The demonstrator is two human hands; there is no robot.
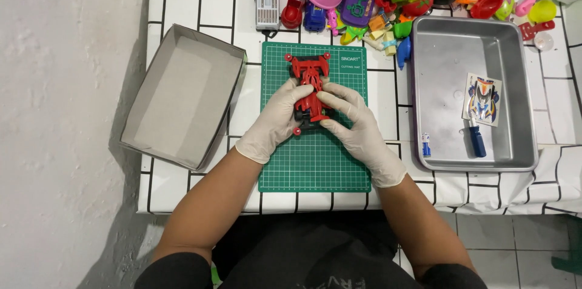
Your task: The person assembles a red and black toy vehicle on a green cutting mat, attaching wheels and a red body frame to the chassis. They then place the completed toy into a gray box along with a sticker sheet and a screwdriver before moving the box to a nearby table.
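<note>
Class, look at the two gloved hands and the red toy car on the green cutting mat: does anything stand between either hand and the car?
Nothing visible does. The left hand and the right hand already rest on the red toy car from either side, fingers directly on its body. The car lies on the green cutting mat, with no other object between it and the hands.

An open grey cardboard box (182,95) sits left; a colourful sticker sheet (482,99) lies right.
</note>
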